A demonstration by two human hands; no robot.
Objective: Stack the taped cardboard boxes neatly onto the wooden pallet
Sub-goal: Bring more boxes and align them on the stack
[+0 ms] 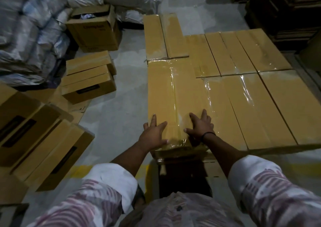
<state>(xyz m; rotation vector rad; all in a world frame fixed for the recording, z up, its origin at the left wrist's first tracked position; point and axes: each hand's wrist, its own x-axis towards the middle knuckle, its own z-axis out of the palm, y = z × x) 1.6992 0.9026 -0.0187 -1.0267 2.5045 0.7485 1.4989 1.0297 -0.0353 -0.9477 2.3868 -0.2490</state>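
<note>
Your grip is flat and spread, not closed on anything: the left hand (153,134) lies palm-down on the near left part of the taped box (175,103), fingers splayed, and the right hand (201,127) presses likewise just across the tape seam; the box sits at the left edge of the box layer (251,96) on the pallet (210,167) (only dark slats show beneath your wrists). Beyond your fingertips a narrower box (163,37) continues the row; more boxes wait on the floor (114,121) well to your left. My guess is that you are nudging it square; push unevenly and the far end could swing off line with its neighbours; the glossy tape under your right palm may let that hand slide; press too far left and the box's outer edge might overhang the pallet, leaving the next tier unsteady.
</note>
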